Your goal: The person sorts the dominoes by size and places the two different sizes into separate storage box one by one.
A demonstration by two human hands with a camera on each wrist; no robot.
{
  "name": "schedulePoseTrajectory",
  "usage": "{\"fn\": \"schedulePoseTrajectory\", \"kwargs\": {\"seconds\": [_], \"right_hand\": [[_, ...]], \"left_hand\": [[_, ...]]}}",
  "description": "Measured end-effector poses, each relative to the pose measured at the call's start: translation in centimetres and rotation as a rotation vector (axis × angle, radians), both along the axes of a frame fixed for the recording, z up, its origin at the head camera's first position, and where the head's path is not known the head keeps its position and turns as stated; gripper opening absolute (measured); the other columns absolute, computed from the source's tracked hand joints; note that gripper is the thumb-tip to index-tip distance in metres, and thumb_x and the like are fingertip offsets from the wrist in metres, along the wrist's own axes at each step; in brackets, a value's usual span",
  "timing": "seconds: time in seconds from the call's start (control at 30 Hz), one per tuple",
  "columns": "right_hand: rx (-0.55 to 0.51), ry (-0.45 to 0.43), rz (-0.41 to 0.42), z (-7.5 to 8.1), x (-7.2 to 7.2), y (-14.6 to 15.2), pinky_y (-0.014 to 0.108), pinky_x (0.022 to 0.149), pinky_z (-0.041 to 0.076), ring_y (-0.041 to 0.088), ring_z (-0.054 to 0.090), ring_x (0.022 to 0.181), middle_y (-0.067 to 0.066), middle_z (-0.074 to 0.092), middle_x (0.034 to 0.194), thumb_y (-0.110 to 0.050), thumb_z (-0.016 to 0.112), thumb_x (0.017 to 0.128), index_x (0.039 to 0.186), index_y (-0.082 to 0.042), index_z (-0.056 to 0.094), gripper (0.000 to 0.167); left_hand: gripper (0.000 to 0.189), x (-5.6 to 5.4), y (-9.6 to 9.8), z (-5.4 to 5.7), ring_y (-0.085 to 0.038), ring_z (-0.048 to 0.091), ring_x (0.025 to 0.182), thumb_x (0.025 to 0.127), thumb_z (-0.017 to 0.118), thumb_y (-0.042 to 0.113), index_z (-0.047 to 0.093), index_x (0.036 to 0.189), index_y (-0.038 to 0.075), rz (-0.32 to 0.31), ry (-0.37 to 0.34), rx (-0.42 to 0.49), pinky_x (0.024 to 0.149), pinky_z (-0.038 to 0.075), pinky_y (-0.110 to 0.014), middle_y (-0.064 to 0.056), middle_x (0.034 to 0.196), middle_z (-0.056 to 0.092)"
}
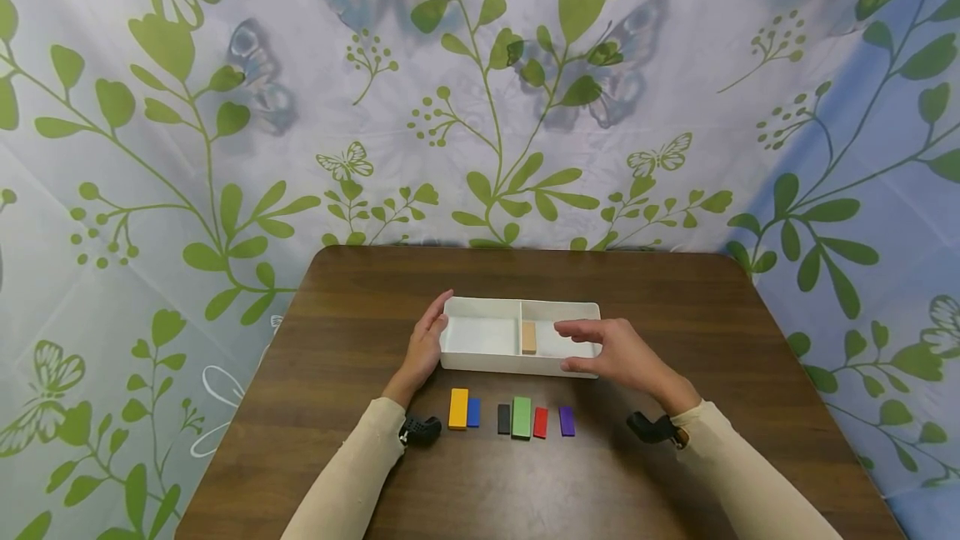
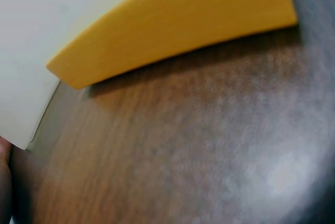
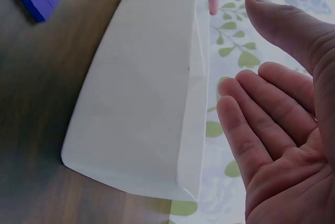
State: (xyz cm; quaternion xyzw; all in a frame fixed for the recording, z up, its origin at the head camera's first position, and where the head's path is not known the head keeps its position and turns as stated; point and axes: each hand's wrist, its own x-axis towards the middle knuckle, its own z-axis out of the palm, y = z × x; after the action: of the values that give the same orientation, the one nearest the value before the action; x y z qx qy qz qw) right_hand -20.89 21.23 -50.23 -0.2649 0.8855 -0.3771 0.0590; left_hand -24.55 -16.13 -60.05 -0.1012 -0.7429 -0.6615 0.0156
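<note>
One right hand [image 1: 621, 350], thumb apart

Six blocks [image 1: 521, 417] lie before the tray [image 1: 480, 363]; another block [image 1: 529, 338] sits in its right compartment [image 1: 549, 345], seemingly against the divider [image 1: 521, 322].

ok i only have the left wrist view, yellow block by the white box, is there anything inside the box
Observer: Yes, the head view shows a tan block in the white box, just right of its divider.
Operator: and what's at the box's right end
Observer: The right hand, its thumb and fingers apart, holding nothing.
</note>
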Motion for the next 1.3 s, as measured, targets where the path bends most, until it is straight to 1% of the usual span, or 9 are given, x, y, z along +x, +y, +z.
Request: {"fn": "schedulePoseTrajectory", "kwargs": {"seconds": [0.13, 0.23, 0.37, 0.57, 0.8, 0.87, 1.03, 1.1, 1.3], "right_hand": [[0.002, 0.029, 0.009, -0.5, 0.9, -0.1, 0.057, 0.106, 0.06, 0.034, 0.076, 0.123, 0.006, 0.077, 0.14, -0.033, 0.093, 0.09, 0.147, -0.014, 0.071, 0.064], [-0.013, 0.023, 0.0, -0.8, 1.7, -0.2, 0.055, 0.106, 0.061, 0.032, 0.077, 0.122, 0.001, 0.077, 0.138, -0.033, 0.093, 0.089, 0.145, -0.019, 0.074, 0.061], [-0.024, 0.011, -0.006, -1.1, 2.5, -0.4, 0.053, 0.104, 0.062, 0.031, 0.078, 0.12, 0.001, 0.078, 0.137, -0.036, 0.093, 0.089, 0.142, -0.021, 0.075, 0.059], [-0.023, 0.004, -0.004, -2.0, 3.6, -0.8, 0.053, 0.103, 0.062, 0.031, 0.079, 0.119, 0.003, 0.078, 0.136, -0.042, 0.092, 0.089, 0.142, -0.016, 0.075, 0.062], [-0.031, 0.071, -0.013, -2.8, 5.0, -1.6, 0.048, 0.097, 0.065, 0.028, 0.08, 0.116, 0.003, 0.079, 0.134, -0.031, 0.096, 0.085, 0.139, -0.013, 0.077, 0.06], [-0.021, 0.082, -0.012, -2.9, 5.3, -1.9, 0.048, 0.099, 0.065, 0.027, 0.079, 0.119, 0.002, 0.079, 0.134, -0.031, 0.097, 0.085, 0.138, -0.014, 0.078, 0.059], [-0.013, 0.111, -0.003, -3.5, 5.8, -2.3, 0.047, 0.1, 0.064, 0.027, 0.078, 0.12, 0.003, 0.08, 0.132, -0.032, 0.097, 0.085, 0.136, -0.013, 0.079, 0.058], [-0.015, 0.106, 0.006, -3.9, 5.9, -2.5, 0.046, 0.099, 0.065, 0.026, 0.078, 0.119, 0.003, 0.08, 0.133, -0.031, 0.096, 0.085, 0.137, -0.013, 0.078, 0.058], [-0.002, 0.088, 0.042, -5.3, 6.3, -3.4, 0.046, 0.101, 0.064, 0.024, 0.077, 0.122, 0.002, 0.078, 0.136, -0.035, 0.096, 0.085, 0.141, -0.013, 0.075, 0.064]], "left_hand": [[0.05, 0.0, 0.0, -0.2, -0.034, 0.024, 0.169, 0.12, 0.032, 0.012, 0.038, 0.169, 0.004, 0.0, 0.003, 0.003, 0.138, 0.016, -0.058, -0.01, 0.18, 0.033], [0.05, 0.1, 0.0, -0.2, -0.035, 0.023, 0.169, 0.12, 0.033, 0.012, 0.038, 0.169, 0.004, 0.0, 0.004, -0.003, 0.137, 0.016, -0.06, -0.011, 0.18, 0.032], [0.05, 0.2, 0.0, -0.2, -0.034, 0.024, 0.169, 0.12, 0.034, 0.013, 0.039, 0.169, 0.007, 0.002, -0.002, -0.011, 0.137, 0.018, -0.059, -0.009, 0.18, 0.032], [0.05, 0.2, 0.0, -0.1, -0.032, 0.024, 0.169, 0.12, 0.032, 0.012, 0.038, 0.17, 0.006, -0.005, -0.002, 0.001, 0.138, 0.018, -0.057, -0.008, 0.18, 0.032], [0.05, 0.1, 0.0, -0.2, -0.033, 0.024, 0.169, 0.12, 0.034, 0.013, 0.039, 0.169, 0.005, 0.002, 0.001, -0.005, 0.137, 0.018, -0.058, -0.009, 0.18, 0.033], [0.05, 0.1, 0.0, -0.2, -0.033, 0.024, 0.169, 0.12, 0.034, 0.013, 0.039, 0.169, 0.004, 0.005, 0.004, 0.003, 0.138, 0.017, -0.058, -0.01, 0.18, 0.033], [0.049, 0.0, 0.1, -0.1, -0.034, 0.025, 0.169, 0.12, 0.035, 0.013, 0.042, 0.168, 0.008, 0.012, 0.005, 0.023, 0.138, 0.016, -0.058, -0.011, 0.179, 0.035], [0.049, 0.0, 0.1, -0.1, -0.032, 0.026, 0.168, 0.12, 0.035, 0.013, 0.044, 0.168, 0.011, 0.016, 0.004, 0.023, 0.138, 0.016, -0.057, -0.009, 0.178, 0.036], [0.049, 0.0, 0.1, 0.0, -0.031, 0.029, 0.167, 0.12, 0.034, 0.016, 0.043, 0.168, 0.012, 0.017, -0.007, 0.005, 0.138, 0.018, -0.057, -0.005, 0.178, 0.037]]}}
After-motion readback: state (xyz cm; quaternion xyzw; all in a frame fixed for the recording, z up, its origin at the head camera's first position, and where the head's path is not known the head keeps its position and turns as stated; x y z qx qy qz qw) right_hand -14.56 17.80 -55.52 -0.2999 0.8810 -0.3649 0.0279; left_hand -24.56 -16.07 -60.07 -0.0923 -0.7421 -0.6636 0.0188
